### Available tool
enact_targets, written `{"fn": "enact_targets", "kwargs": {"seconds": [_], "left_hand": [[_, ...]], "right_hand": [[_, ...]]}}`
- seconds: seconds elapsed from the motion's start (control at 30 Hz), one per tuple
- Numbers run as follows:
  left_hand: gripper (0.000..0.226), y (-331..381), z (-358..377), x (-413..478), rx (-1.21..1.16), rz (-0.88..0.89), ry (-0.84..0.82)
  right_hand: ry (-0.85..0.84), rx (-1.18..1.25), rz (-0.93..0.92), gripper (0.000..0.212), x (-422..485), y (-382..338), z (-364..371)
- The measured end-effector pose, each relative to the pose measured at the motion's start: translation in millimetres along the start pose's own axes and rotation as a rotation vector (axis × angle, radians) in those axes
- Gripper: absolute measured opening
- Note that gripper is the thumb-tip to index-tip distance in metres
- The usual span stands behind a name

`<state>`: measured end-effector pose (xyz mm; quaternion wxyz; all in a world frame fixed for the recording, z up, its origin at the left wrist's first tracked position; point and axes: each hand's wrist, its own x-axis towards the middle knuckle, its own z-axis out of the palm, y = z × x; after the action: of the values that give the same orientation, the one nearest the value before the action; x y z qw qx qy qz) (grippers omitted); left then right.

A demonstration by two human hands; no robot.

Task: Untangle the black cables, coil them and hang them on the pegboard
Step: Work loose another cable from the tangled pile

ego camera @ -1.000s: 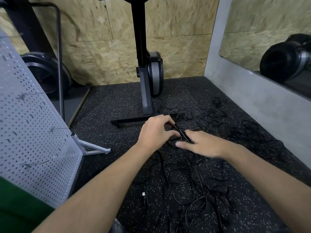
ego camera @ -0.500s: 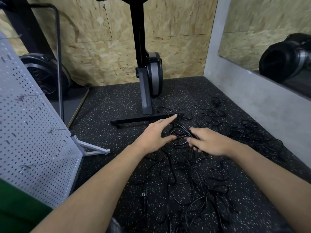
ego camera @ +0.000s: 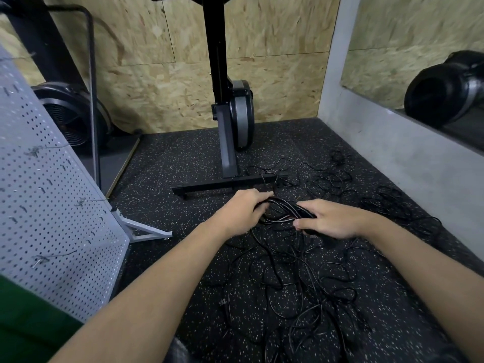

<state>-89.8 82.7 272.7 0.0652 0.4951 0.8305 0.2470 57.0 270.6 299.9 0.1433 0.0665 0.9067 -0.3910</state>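
Black cables (ego camera: pixel 285 281): one bundle (ego camera: pixel 284 214) gripped by fingers of left hand (ego camera: pixel 242 210) and right hand (ego camera: pixel 334 218); rest uncountable.

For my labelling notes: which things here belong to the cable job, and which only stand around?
Job: left hand and right hand, both holding the cable bundle; loose cables on the floor; pegboard.
Standing around: exercise machine; fan wheel behind the pegboard; mirror.

clothing: green fabric (ego camera: pixel 26 323) at lower left | forearms (ego camera: pixel 162 279): bare | left hand (ego camera: pixel 241 213), right hand (ego camera: pixel 332 218): bare
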Motion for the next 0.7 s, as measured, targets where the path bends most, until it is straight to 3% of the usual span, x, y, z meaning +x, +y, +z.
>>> {"fn": "enact_targets", "kwargs": {"seconds": [0.23,0.37,0.47,0.57,0.7], "left_hand": [[0.039,-5.0,3.9,-0.9,-0.116,-0.016,0.096],[0.037,-4.5,4.5,-4.7,-0.279,-0.139,0.175],[0.021,-0.8,1.6,-5.9,-0.385,-0.227,0.123],[0.03,2.0,-6.8,-6.0,-0.474,-0.342,0.048],[0.03,5.3,-9.1,-8.3,-0.799,-0.441,0.009]], "right_hand": [[0.115,-0.416,0.001,0.022,-1.3,-5.9,7.5],[0.201,-0.236,0.031,0.027,-0.2,-0.2,6.5],[0.26,-0.07,0.06,0.029,1.6,3.9,7.1],[0.275,0.041,0.092,0.029,4.9,8.3,7.7],[0.301,0.119,0.072,0.026,7.4,9.5,10.1]]}}
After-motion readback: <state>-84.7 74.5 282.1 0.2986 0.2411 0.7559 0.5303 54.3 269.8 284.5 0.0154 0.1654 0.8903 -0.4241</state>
